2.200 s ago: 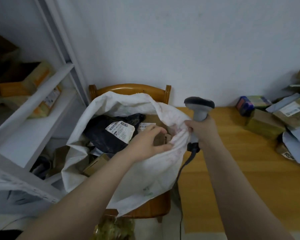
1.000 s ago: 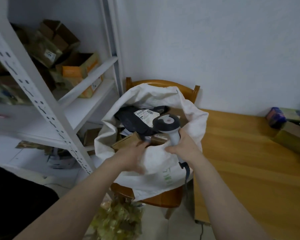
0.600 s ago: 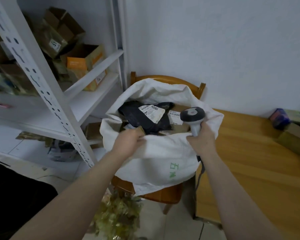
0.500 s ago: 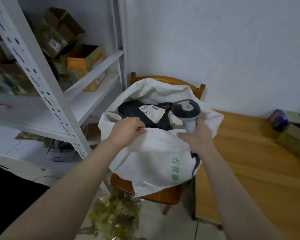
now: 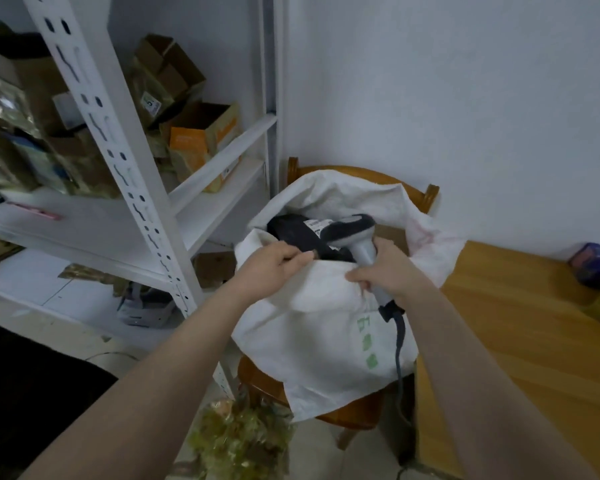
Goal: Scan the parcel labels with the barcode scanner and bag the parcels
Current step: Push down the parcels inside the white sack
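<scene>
The bagging looks well underway: a black parcel (image 5: 291,231) with a white label (image 5: 317,223) lies inside the white sack (image 5: 326,327), which slumps on the seat of a wooden chair (image 5: 359,172). At least one blue-wrapped parcel (image 5: 592,268) sits at the far edge of the table (image 5: 516,327), so more scanning and bagging is probably left. The left hand (image 5: 271,268) pinches the sack's near rim between thumb and curled fingers. The right hand (image 5: 387,270) is wrapped round the handle of the barcode scanner (image 5: 352,229) and seems to catch a fold of the rim under the same fingers, though the cloth hides that contact. The sack is coarse woven fabric, limp and creased, printed with green marks. The parcel's wrap is slick, soft film. The scanner is hard grey plastic with a rounded dark head, and its cable (image 5: 399,341) hangs down the sack's front. The table is smooth, warm-toned wood.
</scene>
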